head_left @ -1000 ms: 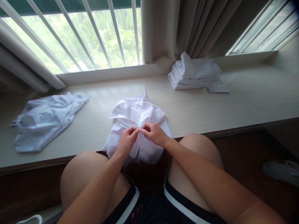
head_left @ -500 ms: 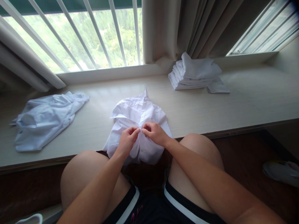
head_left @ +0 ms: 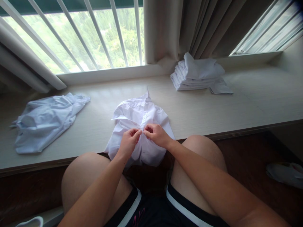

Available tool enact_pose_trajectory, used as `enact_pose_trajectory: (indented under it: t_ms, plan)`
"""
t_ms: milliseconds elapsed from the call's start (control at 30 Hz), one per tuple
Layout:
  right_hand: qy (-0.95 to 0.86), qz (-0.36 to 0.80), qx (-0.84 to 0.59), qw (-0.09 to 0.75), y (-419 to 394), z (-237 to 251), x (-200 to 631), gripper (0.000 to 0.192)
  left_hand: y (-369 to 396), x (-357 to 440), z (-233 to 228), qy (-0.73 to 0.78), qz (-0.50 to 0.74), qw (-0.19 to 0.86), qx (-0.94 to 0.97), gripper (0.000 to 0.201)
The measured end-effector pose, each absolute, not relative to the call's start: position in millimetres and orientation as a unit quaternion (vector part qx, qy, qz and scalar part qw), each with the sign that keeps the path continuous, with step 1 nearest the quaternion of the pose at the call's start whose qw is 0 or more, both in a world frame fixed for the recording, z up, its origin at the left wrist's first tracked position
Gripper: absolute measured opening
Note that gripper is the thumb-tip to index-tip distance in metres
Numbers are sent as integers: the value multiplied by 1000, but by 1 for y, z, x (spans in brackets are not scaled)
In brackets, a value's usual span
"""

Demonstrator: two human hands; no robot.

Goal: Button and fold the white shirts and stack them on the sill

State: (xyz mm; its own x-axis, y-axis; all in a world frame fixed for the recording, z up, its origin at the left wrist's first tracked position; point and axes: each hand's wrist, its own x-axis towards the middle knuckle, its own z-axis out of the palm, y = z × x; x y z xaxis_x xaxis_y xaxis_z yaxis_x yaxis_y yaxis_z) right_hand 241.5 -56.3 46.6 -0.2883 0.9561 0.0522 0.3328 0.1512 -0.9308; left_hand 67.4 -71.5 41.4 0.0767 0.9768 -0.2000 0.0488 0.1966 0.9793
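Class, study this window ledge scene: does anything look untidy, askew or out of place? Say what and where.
The pale blue shirt at the ledge's left end lies crumpled in a heap, unlike the neat folded stack by the curtain. One flat piece pokes out beside that stack. The white shirt pinched by both hands hangs over the ledge's edge.
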Motion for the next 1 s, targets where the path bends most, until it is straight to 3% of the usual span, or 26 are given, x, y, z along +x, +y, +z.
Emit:
enact_pose_trajectory:
  t_ms: [1000]
  plan:
    - [-647,470,-477,365,-56,46,241,16,-71,69,42,541,416,559,471,32]
